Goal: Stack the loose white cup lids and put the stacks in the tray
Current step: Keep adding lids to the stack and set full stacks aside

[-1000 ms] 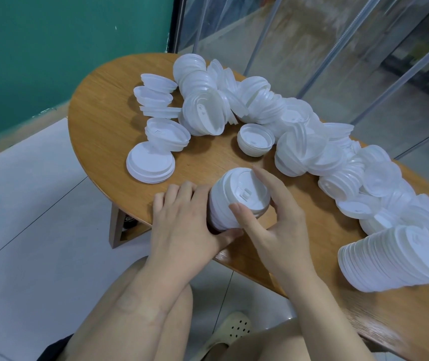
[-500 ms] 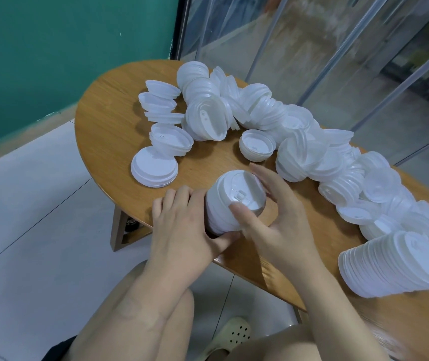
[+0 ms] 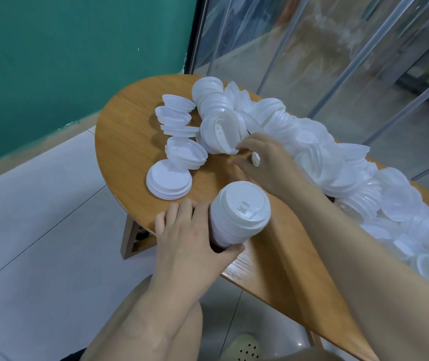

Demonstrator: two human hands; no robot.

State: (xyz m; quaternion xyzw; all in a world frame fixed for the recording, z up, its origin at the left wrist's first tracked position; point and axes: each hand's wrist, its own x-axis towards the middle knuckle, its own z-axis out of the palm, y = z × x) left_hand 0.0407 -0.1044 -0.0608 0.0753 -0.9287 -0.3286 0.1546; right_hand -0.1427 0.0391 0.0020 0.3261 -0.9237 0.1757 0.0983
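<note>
The stack of lids sits at the tabletop near edge, left hand grip clamped round it. Right hand pinches a small lid beside the far pile; bare wood lies left.

No text, label, brand or number can be read anywhere

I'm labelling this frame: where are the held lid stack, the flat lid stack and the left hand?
held lid stack (image 3: 239,212): head view, top lid.
flat lid stack (image 3: 168,183): head view, top face.
left hand (image 3: 190,243): head view, back of hand.
</note>
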